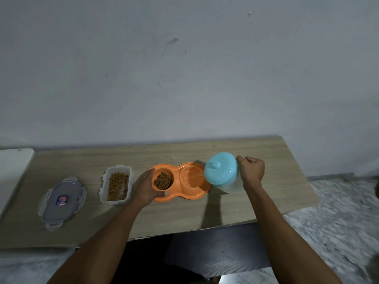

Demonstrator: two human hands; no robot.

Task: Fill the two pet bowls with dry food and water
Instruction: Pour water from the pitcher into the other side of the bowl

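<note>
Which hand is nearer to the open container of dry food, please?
Left. The left hand holds the bowl's end right beside the container; the right hand holds the jug beyond the bowl's other end.

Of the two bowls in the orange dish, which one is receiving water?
The right bowl, beside the tilted jug: a thin stream runs into it. The left bowl holds brown dry food instead.
</note>
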